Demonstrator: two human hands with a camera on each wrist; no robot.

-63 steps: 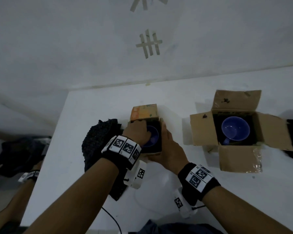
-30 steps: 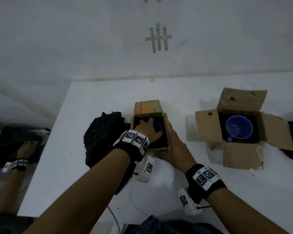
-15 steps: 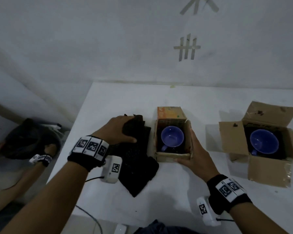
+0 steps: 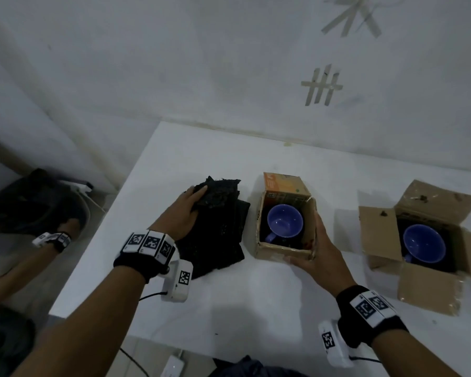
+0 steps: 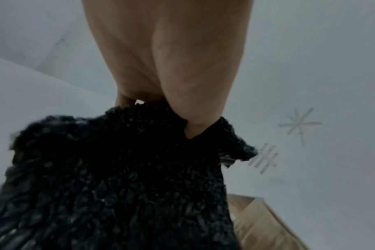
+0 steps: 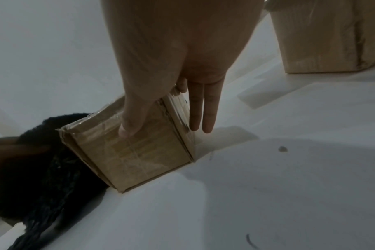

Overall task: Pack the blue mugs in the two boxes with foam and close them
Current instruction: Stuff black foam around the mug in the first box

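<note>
White wall with tape marks behind, white table [image 4: 229, 300] below. Left hand [image 4: 180, 213] pinching the top sheet of black foam [image 4: 220, 195] off a stack of foam [image 4: 218, 240] lying directly under that grip. Right hand [image 4: 320, 254] bracing the small box [image 4: 282, 250], thumb on the near wall, straight fingers along the far-side wall; nothing curled shut there. Just left of the right grip, inside the box: a blue mug [image 4: 284, 220], upright, mouth up, handle toward the near-left corner. Well to the right of it, a larger box [image 4: 378, 235], flaps [image 4: 430, 293] splayed, holding a second blue mug [image 4: 424, 247] on dark padding.

Likely troubles from here:
- Crumbly, ragged foam edge; could tear or shed under a thumb-and-finger pinch, or drag the sheet beneath along.
- Sheet looks about as wide as the box mouth; could bunch on the rim and keep the orange lid [image 4: 286, 183] from closing.
- Pressing foam down hard could tip the small box if the bracing hand slackens.
</note>
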